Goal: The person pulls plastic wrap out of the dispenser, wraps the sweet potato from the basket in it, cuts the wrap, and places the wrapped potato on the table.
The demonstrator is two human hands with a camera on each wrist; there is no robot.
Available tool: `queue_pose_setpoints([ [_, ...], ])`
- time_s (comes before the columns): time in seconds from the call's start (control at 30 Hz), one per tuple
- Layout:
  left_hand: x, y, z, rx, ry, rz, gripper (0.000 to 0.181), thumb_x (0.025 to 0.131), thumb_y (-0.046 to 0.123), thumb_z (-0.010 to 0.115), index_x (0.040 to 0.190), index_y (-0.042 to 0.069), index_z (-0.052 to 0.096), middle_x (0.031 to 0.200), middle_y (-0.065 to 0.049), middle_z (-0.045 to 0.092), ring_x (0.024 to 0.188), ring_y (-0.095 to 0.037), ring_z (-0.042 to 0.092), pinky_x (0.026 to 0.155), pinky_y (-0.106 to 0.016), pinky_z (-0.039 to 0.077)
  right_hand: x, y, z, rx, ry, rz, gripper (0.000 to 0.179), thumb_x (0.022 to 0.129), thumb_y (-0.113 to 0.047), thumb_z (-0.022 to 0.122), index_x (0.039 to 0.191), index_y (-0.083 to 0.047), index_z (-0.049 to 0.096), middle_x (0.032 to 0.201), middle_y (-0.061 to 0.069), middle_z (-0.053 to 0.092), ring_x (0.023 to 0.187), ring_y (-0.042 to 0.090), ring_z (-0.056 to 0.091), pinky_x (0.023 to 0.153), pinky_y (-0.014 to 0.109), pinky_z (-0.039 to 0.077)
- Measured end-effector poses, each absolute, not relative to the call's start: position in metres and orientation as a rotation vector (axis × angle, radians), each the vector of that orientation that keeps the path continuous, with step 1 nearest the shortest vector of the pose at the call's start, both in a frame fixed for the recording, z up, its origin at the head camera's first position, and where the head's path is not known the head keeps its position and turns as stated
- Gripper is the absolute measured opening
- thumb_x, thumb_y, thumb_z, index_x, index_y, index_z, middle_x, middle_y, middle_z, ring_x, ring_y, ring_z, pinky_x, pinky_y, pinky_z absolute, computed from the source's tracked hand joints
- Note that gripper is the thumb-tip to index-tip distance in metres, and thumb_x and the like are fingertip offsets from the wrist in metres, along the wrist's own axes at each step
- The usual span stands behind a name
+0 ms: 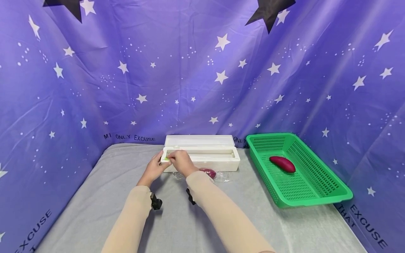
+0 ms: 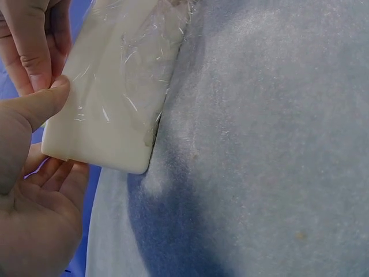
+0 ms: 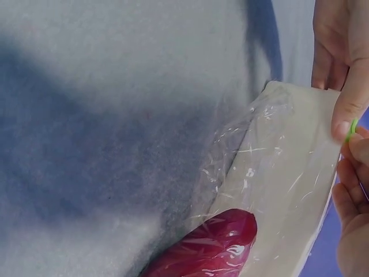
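Observation:
A long white cling film box stands at the back of the grey cloth with its lid raised. My left hand grips the left end, thumb over the front edge and fingers behind. Close by, my right hand pinches a small bright green slider at the box's rim, near the left thumb. Clear film hangs down the box's front onto the cloth. A purple-red sweet potato lies against the front with film over it; in the head view, the right forearm partly hides it.
To the right sits a green plastic basket holding another purple-red sweet potato. A purple star-patterned curtain encloses the back and sides of the grey cloth surface.

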State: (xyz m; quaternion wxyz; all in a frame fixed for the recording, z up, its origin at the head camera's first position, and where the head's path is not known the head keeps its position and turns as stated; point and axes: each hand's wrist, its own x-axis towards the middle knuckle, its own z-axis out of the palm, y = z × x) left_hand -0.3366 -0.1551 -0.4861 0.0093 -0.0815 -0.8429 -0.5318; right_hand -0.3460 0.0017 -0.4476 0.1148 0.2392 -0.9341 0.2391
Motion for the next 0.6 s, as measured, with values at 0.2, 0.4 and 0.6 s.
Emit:
queue_pose_setpoints([
  [0.2,-0.337,-0.1553,-0.485,-0.232,-2.648,-1.649,0.084,0.097,0.029,0.069,0.157,-0.002,0.02,0.16,-0.027,0.019,0.144,-0.042,0.027,0.113,-0.049,0.033,-0.3441,-0.0005,-0.4467,0.727,-2.722,0.701,0.016,0.095,-0.007,0.069,0.107,-0.011,0.079,0.108,0.003,0.074,0.106,0.02,0.067,0.097,0.026,0.049],
  [0.4,-0.3359,-0.1546,-0.4842,-0.229,-2.659,-1.642,0.082,0.098,0.03,0.066,0.157,-0.002,0.02,0.161,-0.026,0.018,0.145,-0.041,0.024,0.114,-0.05,0.031,-0.3421,-0.0042,-0.4444,0.745,-2.746,0.666,0.019,0.097,-0.007,0.066,0.11,-0.012,0.078,0.108,0.003,0.074,0.106,0.019,0.067,0.096,0.025,0.049],
  [0.6,-0.3355,-0.1543,-0.4852,-0.202,-2.655,-1.673,0.085,0.097,0.034,0.068,0.158,0.0,0.02,0.162,-0.025,0.018,0.145,-0.041,0.025,0.115,-0.049,0.03,-0.3426,-0.0038,-0.4441,0.739,-2.773,0.728,0.021,0.098,-0.007,0.064,0.114,-0.011,0.077,0.114,0.004,0.072,0.112,0.02,0.065,0.099,0.027,0.048],
])
